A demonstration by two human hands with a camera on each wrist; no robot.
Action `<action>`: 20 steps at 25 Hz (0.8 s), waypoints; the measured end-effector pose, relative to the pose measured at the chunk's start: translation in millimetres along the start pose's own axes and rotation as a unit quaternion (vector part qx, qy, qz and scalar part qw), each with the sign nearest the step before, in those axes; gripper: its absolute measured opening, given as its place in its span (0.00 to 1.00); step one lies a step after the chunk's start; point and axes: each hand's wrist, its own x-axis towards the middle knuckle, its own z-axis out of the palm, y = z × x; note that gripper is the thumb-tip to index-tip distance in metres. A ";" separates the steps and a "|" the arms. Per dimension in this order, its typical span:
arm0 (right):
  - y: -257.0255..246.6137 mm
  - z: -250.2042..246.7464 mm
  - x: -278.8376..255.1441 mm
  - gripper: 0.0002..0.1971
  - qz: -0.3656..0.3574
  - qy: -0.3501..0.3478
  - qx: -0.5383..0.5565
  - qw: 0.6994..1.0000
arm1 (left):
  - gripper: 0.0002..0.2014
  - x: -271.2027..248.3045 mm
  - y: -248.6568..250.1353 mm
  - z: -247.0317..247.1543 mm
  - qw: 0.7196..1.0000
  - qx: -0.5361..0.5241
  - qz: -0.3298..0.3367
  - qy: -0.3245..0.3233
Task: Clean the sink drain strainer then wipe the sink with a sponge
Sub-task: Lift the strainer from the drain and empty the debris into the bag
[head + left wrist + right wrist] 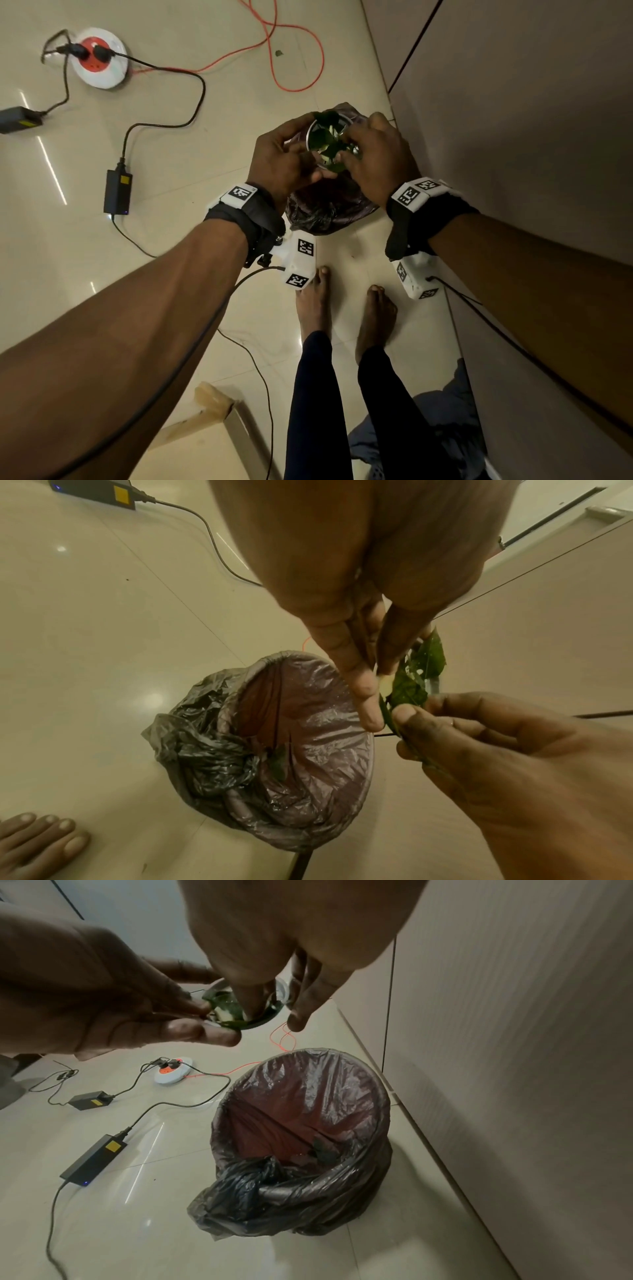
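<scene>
A round metal drain strainer point(327, 138) full of green leaves point(330, 144) is held above a bin point(325, 209) lined with a dark plastic bag. My left hand point(305, 161) pinches the strainer's near left rim between thumb and fingers. My right hand point(347, 150) curls over the right rim, its fingers among the leaves. In the right wrist view one finger of my right hand point(270, 1012) digs into the strainer point(240, 1015). In the left wrist view my right thumb pinches a leaf point(411, 691) beside my left hand point(375, 696). A leaf lies in the bin point(301, 1123).
A cabinet front point(513, 137) runs along the right, close to the bin. On the tiled floor at the left lie a round power socket point(101, 58), black adapters point(118, 192) and an orange cable point(294, 51). My bare feet point(342, 308) stand just behind the bin, a cardboard box point(205, 438) lower left.
</scene>
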 end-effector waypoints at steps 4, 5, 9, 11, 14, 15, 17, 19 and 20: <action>8.4 0.5 2.8 0.15 -0.026 0.005 0.007 1.000 | 0.29 -0.4 -0.6 -2.2 1.000 0.010 0.009 0.008; 10.6 0.7 2.1 0.14 -0.028 0.015 0.011 0.999 | 0.29 -0.4 -0.6 -1.5 1.000 0.010 0.010 0.011; 14.2 4.0 -1.5 0.11 -0.013 0.052 0.006 0.999 | 0.29 -0.6 0.1 1.4 1.000 0.017 0.010 0.023; 9.8 4.9 -1.7 0.11 -0.008 0.062 0.007 0.998 | 0.30 -0.5 0.0 2.2 0.999 0.012 0.009 0.028; -0.1 6.5 -0.7 0.12 -0.036 0.039 -0.015 0.998 | 0.31 -0.7 -1.2 3.0 0.999 0.022 0.012 0.023; -2.1 6.7 -0.1 0.13 -0.046 0.022 -0.037 0.998 | 0.31 -0.7 -1.5 3.7 0.999 0.024 0.015 0.022; -2.3 4.7 0.8 0.12 -0.048 -0.006 -0.080 0.996 | 0.30 -0.6 -0.9 3.9 0.999 0.022 0.017 0.023; 0.0 1.0 0.7 0.13 -0.022 -0.019 -0.104 0.994 | 0.29 -0.9 0.9 1.7 0.999 0.024 0.012 0.024; 1.3 -1.2 -0.2 0.14 -0.012 -0.019 -0.105 0.994 | 0.30 -0.8 1.3 0.5 0.999 0.026 0.009 0.025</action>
